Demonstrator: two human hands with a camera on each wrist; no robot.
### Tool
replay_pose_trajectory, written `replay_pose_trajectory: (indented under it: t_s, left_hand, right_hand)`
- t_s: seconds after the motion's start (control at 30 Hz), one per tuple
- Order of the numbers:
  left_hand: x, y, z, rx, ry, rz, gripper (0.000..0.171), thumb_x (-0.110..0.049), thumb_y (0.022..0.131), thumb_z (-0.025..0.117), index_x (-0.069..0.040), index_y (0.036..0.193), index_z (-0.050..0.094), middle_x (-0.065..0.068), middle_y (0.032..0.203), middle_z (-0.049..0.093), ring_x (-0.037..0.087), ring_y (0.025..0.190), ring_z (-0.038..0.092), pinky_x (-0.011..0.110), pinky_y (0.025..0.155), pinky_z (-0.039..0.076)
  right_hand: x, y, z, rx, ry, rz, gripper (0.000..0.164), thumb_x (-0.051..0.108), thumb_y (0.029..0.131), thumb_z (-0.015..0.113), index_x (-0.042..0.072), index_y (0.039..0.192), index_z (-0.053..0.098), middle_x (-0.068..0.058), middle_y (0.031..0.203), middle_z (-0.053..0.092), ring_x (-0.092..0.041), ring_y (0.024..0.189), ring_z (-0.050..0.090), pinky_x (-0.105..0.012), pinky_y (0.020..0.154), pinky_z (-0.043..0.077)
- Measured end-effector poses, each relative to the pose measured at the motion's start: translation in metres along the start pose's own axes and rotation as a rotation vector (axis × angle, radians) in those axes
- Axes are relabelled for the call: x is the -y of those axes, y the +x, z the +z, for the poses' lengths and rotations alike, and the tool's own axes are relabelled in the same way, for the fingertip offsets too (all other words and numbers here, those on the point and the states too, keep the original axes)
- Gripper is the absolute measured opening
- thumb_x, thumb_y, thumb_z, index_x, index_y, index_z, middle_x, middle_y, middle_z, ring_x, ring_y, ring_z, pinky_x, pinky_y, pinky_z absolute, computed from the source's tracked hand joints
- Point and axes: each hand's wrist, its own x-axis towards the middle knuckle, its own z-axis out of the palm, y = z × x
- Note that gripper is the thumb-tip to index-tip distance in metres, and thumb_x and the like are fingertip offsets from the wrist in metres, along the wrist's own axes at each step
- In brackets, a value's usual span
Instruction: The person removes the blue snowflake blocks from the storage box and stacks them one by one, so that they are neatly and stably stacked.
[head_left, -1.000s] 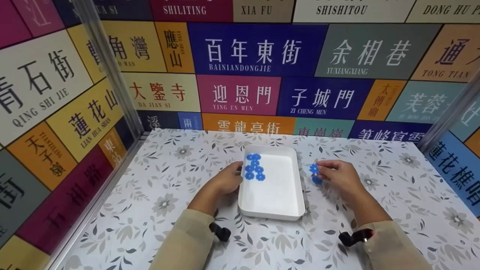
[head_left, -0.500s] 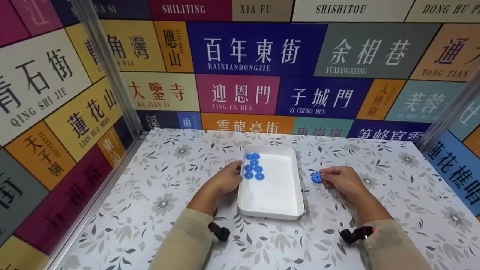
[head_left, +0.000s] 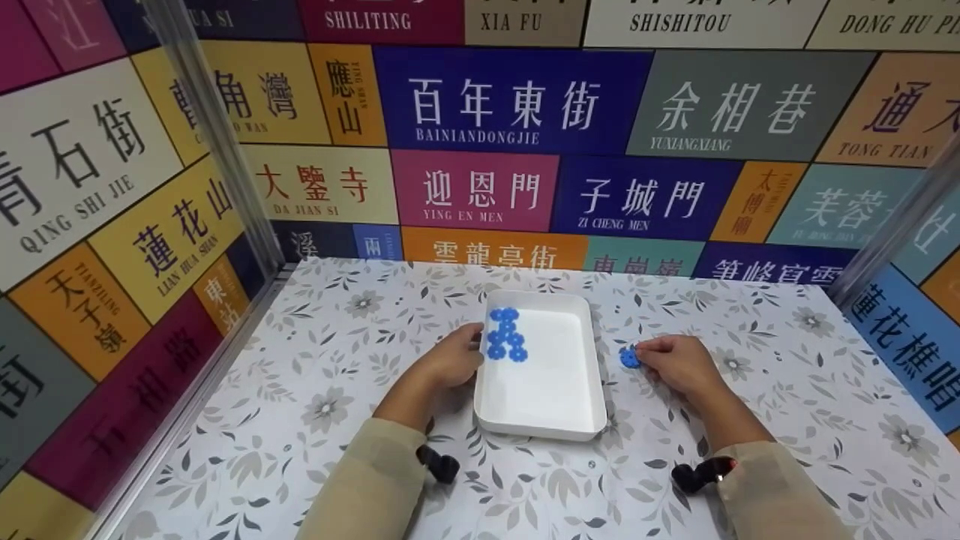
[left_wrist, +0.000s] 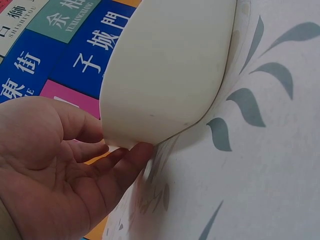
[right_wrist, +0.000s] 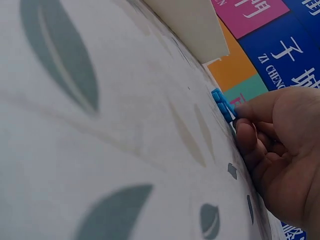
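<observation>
My right hand [head_left: 679, 364] pinches small blue notched discs [head_left: 630, 356] between thumb and fingertips, low over the table just right of the white tray. In the right wrist view the blue discs [right_wrist: 225, 105] appear as two stacked layers, close to the tabletop. My left hand [head_left: 454, 358] holds the left side of the white tray [head_left: 544, 401]. Its fingertips [left_wrist: 142, 152] lie against the tray's wall near a corner in the left wrist view. Inside the tray, several blue flower-shaped discs [head_left: 508, 334] lie grouped along the left wall, toward the back.
A white cloth with grey leaves and flowers covers the table [head_left: 367, 375]. Colourful panels [head_left: 517, 97] with street names rise behind it and on both sides. Clear plastic-like strips [head_left: 225, 150] run up the corners. Each sleeve has a black device [head_left: 439, 465] at the cuff.
My right hand has moved slightly down, bringing the pinched disc over another that was seen just below it; they now overlap. The left hand and tray have stayed in place.
</observation>
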Motion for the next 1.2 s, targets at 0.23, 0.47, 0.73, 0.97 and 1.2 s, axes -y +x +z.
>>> replay_pose_trajectory:
  t_s: [0.23,0.47,0.73,0.97,1.2]
  left_hand:
    - [0.0,0.0,0.0,0.003,-0.003,-0.047,0.066,-0.013,0.105,0.051,-0.01,0.168,0.034,0.013,0.171,0.042,0.034,0.161,0.039,0.052,0.136,0.025]
    - [0.0,0.0,0.0,0.007,-0.016,-0.057,0.065,-0.012,0.106,0.05,-0.011,0.168,0.033,0.012,0.172,0.041,0.033,0.161,0.038,0.053,0.136,0.024]
    - [0.0,0.001,-0.002,0.014,-0.019,-0.048,0.066,-0.014,0.105,0.052,-0.012,0.168,0.033,0.012,0.171,0.042,0.032,0.161,0.038,0.052,0.137,0.023]
    - [-0.001,0.0,0.001,-0.006,-0.03,-0.051,0.066,-0.01,0.104,0.051,-0.011,0.168,0.034,0.012,0.171,0.043,0.033,0.161,0.038,0.052,0.136,0.025]
    - [0.0,0.001,0.0,-0.002,-0.034,-0.056,0.068,-0.011,0.104,0.052,-0.012,0.169,0.032,0.012,0.172,0.041,0.033,0.162,0.036,0.052,0.136,0.023]
  right_hand:
    - [0.0,0.0,0.001,-0.003,0.003,0.013,0.032,0.027,0.099,0.075,0.004,0.12,0.079,0.005,0.087,0.076,-0.01,0.076,0.067,-0.024,0.067,0.057]
    - [0.005,-0.003,0.003,-0.043,0.051,0.038,0.038,0.033,0.1,0.074,0.006,0.126,0.077,0.003,0.094,0.076,-0.01,0.079,0.066,-0.024,0.068,0.057]
    - [0.048,-0.012,0.019,-0.024,0.123,0.0,0.045,0.041,0.1,0.074,0.008,0.131,0.074,-0.007,0.115,0.074,-0.018,0.091,0.066,-0.029,0.079,0.06]
    - [0.081,-0.017,0.036,0.076,0.206,-0.112,0.034,0.029,0.102,0.074,0.006,0.126,0.077,-0.007,0.111,0.077,-0.015,0.087,0.068,-0.027,0.079,0.062]
    - [0.108,-0.004,0.051,0.159,0.266,-0.163,0.027,0.024,0.101,0.074,0.005,0.12,0.078,-0.002,0.102,0.077,-0.015,0.086,0.068,-0.025,0.078,0.064]
